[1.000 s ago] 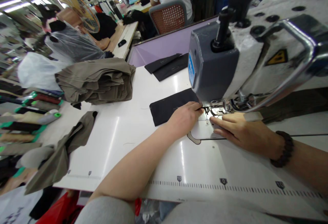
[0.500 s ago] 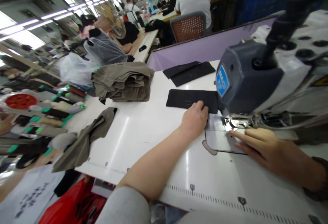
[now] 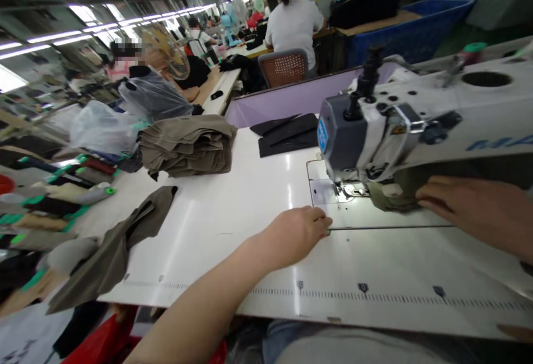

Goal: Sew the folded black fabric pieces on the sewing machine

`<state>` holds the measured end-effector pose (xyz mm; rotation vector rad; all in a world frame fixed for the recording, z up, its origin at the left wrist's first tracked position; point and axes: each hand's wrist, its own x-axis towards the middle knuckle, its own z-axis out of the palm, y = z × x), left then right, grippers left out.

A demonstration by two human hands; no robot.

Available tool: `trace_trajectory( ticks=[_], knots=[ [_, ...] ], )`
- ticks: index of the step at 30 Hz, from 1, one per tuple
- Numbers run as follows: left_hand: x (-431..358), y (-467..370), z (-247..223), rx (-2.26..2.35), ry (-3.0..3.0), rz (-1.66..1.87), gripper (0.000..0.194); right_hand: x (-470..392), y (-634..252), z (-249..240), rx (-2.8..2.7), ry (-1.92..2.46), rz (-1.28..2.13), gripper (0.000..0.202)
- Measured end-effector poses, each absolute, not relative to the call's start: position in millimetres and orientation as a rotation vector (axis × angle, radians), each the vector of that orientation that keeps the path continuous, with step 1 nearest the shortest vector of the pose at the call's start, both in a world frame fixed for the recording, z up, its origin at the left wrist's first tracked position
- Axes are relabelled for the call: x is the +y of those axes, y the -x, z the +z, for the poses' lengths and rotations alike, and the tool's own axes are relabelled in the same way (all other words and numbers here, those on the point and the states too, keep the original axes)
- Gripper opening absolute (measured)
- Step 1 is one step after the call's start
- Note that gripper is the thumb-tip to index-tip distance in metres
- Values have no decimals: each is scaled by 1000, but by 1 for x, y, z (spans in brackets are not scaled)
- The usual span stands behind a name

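Recording 2 bare hands at a white and grey industrial sewing machine [image 3: 343,136] set into a glossy white work table [image 3: 250,203]. An olive-green piece of soft cloth [image 3: 393,196] is located under the machine's arm, just right of the shiny metal plate [image 3: 353,190] below the needle. Its left end is crumpled. Its long axis is judged to be laid left to right, along the arm, though the right part is shaded and partly covered.

Right hand [image 3: 478,208]: nearer of the 2 to the olive cloth. The cloth is placed to the left and far side of its fingertips, and is met by them. Whether it is clamped between thumb and finger cannot be told.

Left hand [image 3: 291,236]: held near and left of the metal plate, well apart from the olive cloth. The fingers are curled and set close together; no cloth is seen between them. The thumb is hidden, so closure cannot be told.

Surroundings: flat, overlapping black cloth pieces [image 3: 287,137] are laid at the far side, left of the machine; farther left, a thick stack of folded brown cloth [image 3: 187,147] is noted.
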<state>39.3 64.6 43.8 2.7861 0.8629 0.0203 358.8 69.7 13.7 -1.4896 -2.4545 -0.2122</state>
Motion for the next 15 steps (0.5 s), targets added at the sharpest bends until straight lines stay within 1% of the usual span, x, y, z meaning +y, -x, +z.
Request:
trace_trajectory(
  ticks=[2,4,8,15],
  knots=[
    [47,-34,42,797,-2764,64,24,62,-361,16,-2582,1508,-166,19],
    [34,-30,36,800,-2728,141,26,55,-356,16,-2617,1512,-234,17],
    [17,-27,25,878,-2659,286,25,54,-347,15,-2564,1486,-478,19],
    [8,-27,26,885,-2686,364,26,70,-348,10,-2593,1520,-564,23]
  ],
)
